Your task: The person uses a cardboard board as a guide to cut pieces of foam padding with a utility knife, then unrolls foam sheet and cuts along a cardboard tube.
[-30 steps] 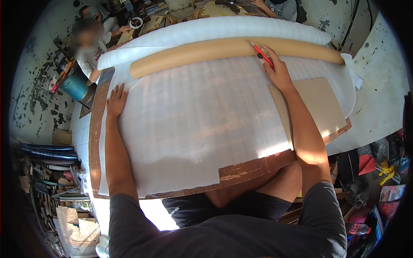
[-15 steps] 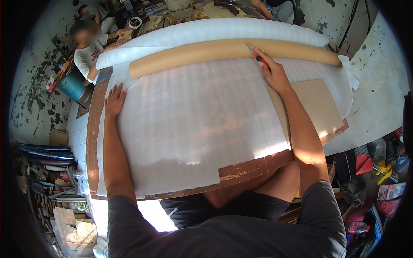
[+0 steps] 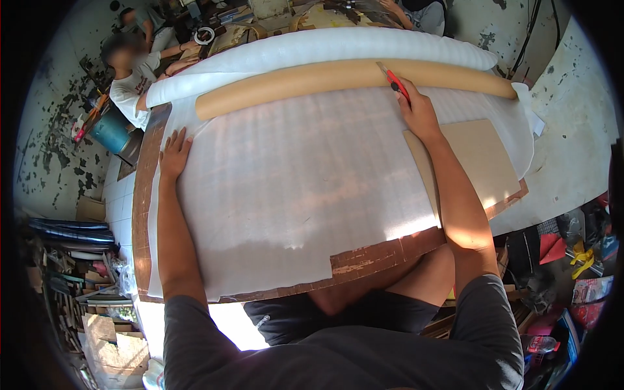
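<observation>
My right hand (image 3: 416, 110) is closed round a red utility knife (image 3: 398, 84), its blade pointing up and left over a long brown roll (image 3: 292, 81). My left hand (image 3: 175, 153) lies flat, fingers spread, at the left edge of a thin white translucent foam sheet (image 3: 286, 188). This sheet covers most of a worn brown board (image 3: 383, 252). Behind the brown roll stretches a thick white foam roll (image 3: 338, 47). Under my right forearm, a flat piece of tan cardboard (image 3: 484, 156) rests on the sheet.
A person in a white shirt (image 3: 133, 91) sits at the far left, near the white roll's end. Other people are partly visible at the back. A blue bucket (image 3: 109, 133) stands left of the board. Scrap strips (image 3: 84, 279) lie lower left; assorted clutter (image 3: 572, 279) fills the right.
My right hand and the knife have shifted very slightly right and down. My left hand stays in place. The person at the left has leaned a little, arm lifted farther from the roll.
</observation>
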A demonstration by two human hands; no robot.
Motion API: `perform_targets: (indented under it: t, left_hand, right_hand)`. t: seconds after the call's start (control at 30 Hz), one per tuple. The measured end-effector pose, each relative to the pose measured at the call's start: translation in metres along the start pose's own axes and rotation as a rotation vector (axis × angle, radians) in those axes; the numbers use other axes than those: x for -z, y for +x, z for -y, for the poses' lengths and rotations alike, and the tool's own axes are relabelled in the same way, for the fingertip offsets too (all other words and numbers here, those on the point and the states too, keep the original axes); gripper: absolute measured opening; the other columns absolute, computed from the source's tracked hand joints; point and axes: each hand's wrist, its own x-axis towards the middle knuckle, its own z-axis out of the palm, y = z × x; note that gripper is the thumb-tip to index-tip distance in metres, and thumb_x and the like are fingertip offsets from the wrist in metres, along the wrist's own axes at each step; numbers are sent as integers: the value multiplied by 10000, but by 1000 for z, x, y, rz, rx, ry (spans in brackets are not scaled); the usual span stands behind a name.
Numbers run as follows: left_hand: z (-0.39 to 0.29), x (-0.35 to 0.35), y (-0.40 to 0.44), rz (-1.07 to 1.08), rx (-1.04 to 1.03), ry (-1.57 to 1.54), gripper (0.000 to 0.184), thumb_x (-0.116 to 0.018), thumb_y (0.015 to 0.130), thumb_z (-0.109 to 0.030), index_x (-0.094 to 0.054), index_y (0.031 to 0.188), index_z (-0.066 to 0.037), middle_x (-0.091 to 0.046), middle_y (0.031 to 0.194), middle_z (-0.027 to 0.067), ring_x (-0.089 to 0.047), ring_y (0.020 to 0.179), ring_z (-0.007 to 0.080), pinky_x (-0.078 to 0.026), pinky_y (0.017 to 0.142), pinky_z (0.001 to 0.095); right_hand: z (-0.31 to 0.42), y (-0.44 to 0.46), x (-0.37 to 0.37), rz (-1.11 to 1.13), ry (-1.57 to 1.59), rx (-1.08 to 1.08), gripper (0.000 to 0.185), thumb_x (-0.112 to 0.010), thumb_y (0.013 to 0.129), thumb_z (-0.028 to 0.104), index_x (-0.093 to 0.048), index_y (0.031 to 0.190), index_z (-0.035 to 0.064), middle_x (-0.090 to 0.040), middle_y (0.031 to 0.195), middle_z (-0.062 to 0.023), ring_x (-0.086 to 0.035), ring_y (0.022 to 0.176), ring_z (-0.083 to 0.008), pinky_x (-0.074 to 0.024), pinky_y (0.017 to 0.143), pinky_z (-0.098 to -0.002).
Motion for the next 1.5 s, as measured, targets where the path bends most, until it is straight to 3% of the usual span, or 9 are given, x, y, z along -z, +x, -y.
perform_targets:
  t: [0.27,0.33,0.37,0.5,0.63,0.93,1.27,1.4,1.5]
  left_hand:
    - [-13,8,-11,-57,-6,-17,641,-433,1010,-622,-465,1550,-278,-381,1641,117,-295,1539,348,-171,1209,668]
    - [-16,8,-12,-66,-6,-12,630,-462,1005,-605,-491,1533,-261,-401,1626,135,-318,1527,355,-176,1200,686]
    - [-17,7,-12,-95,-20,-31,634,-506,995,-579,-513,1516,-217,-424,1602,174,-340,1515,362,-180,1188,706]
    - [-25,12,-14,-215,-102,-87,647,-569,988,-523,-524,1498,-127,-449,1569,225,-359,1502,378,-189,1182,709]
    - [-40,21,-11,-299,-178,-201,635,-604,989,-465,-506,1507,-110,-451,1567,227,-363,1496,391,-215,1207,646]
    - [-68,30,-27,119,-291,-790,848,-680,996,-295,-177,1660,-136,-362,1639,176,-293,1546,300,-247,1238,410]
    - [-66,31,-27,150,-162,-942,845,-695,983,-374,-235,1649,-131,-439,1580,220,-348,1518,297,-265,1230,414]
    - [-59,30,-24,144,-239,-960,700,-671,1003,-337,-381,1568,-45,-496,1537,177,-401,1482,267,-302,1211,386]
    - [-53,22,-19,138,-246,-1004,544,-636,1025,-318,-498,1455,-13,-572,1444,123,-479,1395,226,-342,1167,348]
  right_hand:
    - [12,1,6,87,-29,-67,305,-604,1018,185,-588,1308,92,-605,761,-192,-591,655,-314,-498,682,-370]
    - [17,3,9,60,-43,-127,323,-609,997,185,-588,1307,95,-683,867,-221,-671,797,-408,-505,726,-465]
    - [11,2,5,-48,-47,-10,323,-626,1019,204,-597,1314,76,-629,762,-141,-574,643,-229,-489,670,-344]
    - [14,4,7,-129,42,1,316,-623,1034,242,-609,1296,66,-640,767,-117,-553,651,-188,-487,670,-336]
    - [22,5,13,-194,58,-87,308,-607,1039,276,-630,1261,64,-647,796,-160,-596,661,-236,-504,678,-369]
    - [11,5,15,-156,-75,-184,275,-597,1040,284,-630,1146,33,-639,763,-171,-615,646,-306,-491,649,-406]
    - [16,6,18,-224,-11,-122,250,-538,1072,236,-607,1175,19,-649,885,-207,-630,772,-309,-499,742,-401]
    - [25,9,18,-334,80,-157,244,-530,1070,220,-605,1172,11,-654,939,-241,-640,826,-372,-499,759,-431]
    - [4,5,14,-118,-94,-132,249,-523,1075,225,-593,1191,16,-650,930,-245,-633,832,-407,-498,762,-439]
